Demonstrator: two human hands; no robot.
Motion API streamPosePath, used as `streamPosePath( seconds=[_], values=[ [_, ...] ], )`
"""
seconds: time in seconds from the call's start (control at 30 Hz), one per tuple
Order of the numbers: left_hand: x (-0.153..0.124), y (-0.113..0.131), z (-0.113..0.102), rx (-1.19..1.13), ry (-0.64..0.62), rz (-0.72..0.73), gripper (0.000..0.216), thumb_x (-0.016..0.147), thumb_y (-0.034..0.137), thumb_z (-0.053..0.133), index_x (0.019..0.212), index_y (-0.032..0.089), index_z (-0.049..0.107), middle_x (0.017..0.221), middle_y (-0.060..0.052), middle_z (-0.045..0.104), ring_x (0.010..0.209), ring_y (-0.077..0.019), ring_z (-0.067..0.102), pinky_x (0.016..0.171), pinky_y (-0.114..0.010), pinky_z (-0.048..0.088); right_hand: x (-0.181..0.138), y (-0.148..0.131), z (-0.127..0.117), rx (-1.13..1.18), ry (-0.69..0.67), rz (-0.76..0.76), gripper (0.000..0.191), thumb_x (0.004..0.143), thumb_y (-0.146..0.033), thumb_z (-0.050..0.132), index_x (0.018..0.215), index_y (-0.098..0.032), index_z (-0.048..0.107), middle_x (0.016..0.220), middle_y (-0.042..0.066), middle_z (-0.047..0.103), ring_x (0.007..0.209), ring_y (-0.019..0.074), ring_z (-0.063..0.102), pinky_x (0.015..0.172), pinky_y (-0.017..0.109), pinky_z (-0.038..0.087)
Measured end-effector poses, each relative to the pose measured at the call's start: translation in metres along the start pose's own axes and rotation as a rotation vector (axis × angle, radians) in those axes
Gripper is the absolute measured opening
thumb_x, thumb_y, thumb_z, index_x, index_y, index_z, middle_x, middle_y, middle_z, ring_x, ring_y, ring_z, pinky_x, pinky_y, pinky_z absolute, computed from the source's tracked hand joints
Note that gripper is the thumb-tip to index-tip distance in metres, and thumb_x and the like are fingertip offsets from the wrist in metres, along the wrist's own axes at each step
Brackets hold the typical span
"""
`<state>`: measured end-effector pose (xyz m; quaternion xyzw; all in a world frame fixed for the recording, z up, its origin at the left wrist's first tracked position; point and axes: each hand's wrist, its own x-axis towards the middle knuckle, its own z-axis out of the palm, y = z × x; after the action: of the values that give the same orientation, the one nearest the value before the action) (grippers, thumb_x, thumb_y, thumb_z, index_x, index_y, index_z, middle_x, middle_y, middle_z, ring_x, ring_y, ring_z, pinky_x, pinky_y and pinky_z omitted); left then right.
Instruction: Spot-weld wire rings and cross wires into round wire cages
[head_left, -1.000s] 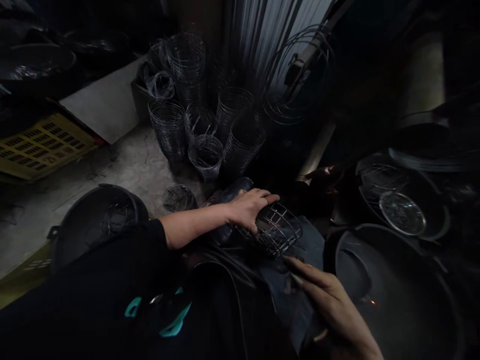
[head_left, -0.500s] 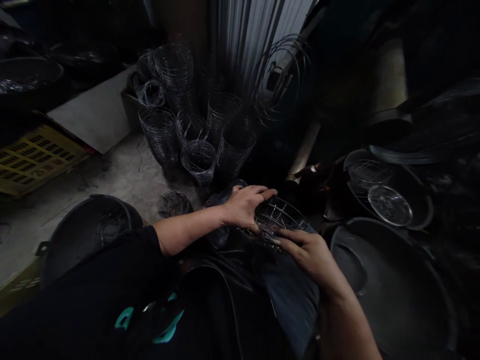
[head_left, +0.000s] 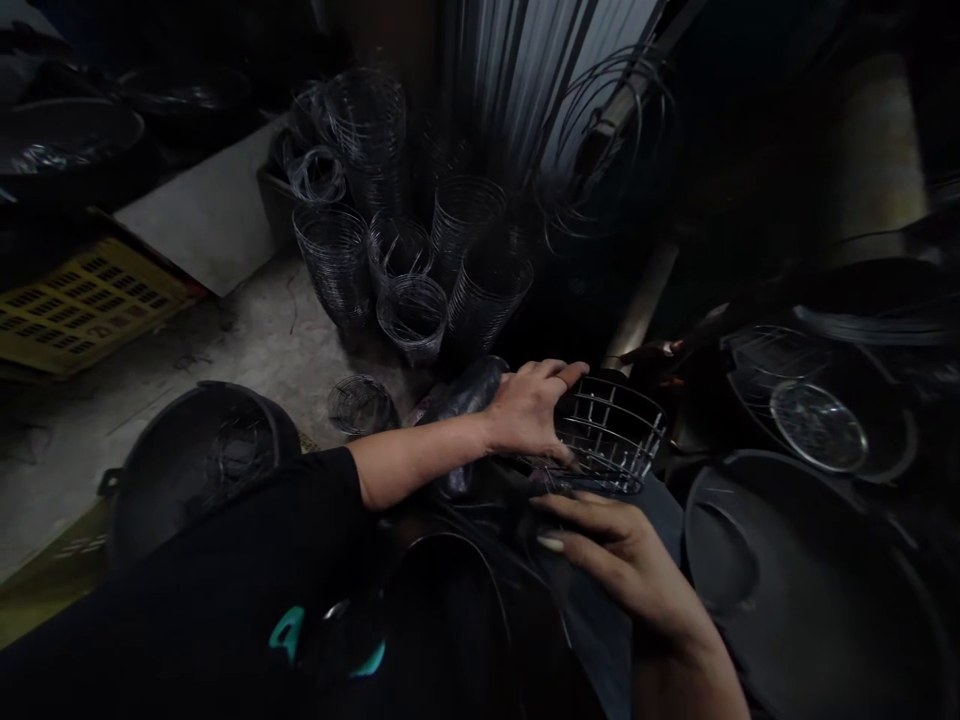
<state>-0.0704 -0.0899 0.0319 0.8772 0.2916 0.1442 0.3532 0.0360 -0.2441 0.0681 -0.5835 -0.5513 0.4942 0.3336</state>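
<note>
My left hand (head_left: 531, 412) is closed on the left side of a round wire basket (head_left: 619, 432), its thumb on the near side and its fingers over the far rim. The basket has open metal mesh and tilts in front of me. Just below its near edge, my right hand (head_left: 611, 545) stretches its fingers to the left, slightly apart, with nothing visible between them. Its fingertips are dark against the shadow. A dark plastic-looking bundle (head_left: 465, 395) lies behind my left wrist.
Stacks of wire baskets (head_left: 334, 260) stand on the floor ahead, with one small wire piece (head_left: 362, 405) nearer. Dark basins sit left (head_left: 161, 470) and right (head_left: 810, 560); another at right holds a round mesh disc (head_left: 819, 425). A yellow crate (head_left: 90, 300) is far left.
The basket has swung right and shows more of its mesh, with my left hand still on it. My right hand has come down and away from the basket's near edge. The view has shifted.
</note>
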Motion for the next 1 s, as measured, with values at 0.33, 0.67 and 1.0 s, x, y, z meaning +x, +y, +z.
streamPosePath(
  seconds=[0.33,0.67,1.0],
  values=[
    [-0.015,-0.002,-0.008,-0.019,-0.019,0.007,0.111,0.050,0.048,0.083,0.145,0.023,0.033,0.142,-0.013,0.045,0.126,-0.0336,0.045,0.099,-0.052,0.041,-0.010,-0.025,-0.006,-0.109,0.034,0.014,0.018,0.076,-0.035,0.073,0.090,-0.027,0.080,0.076,0.004,0.073,0.068,0.0199,0.069,0.062,0.026,0.057],
    [-0.009,-0.015,-0.004,-0.047,-0.017,0.129,0.110,0.045,0.047,0.084,0.143,0.021,0.039,0.139,-0.015,0.048,0.124,-0.0351,0.047,0.101,-0.054,0.040,0.011,0.006,-0.045,-0.616,0.277,0.066,0.027,0.079,-0.034,0.061,0.094,-0.020,0.078,0.084,0.008,0.075,0.073,0.0235,0.072,0.065,0.030,0.057],
    [0.015,-0.022,-0.001,-0.187,0.032,0.090,0.113,0.040,0.045,0.087,0.141,0.018,0.043,0.134,-0.015,0.049,0.121,-0.0342,0.049,0.106,-0.050,0.041,0.013,0.025,-0.046,-1.041,0.426,-0.311,0.032,0.092,-0.018,0.045,0.102,-0.014,0.075,0.088,0.010,0.075,0.066,0.0209,0.071,0.060,0.029,0.057]
  ],
)
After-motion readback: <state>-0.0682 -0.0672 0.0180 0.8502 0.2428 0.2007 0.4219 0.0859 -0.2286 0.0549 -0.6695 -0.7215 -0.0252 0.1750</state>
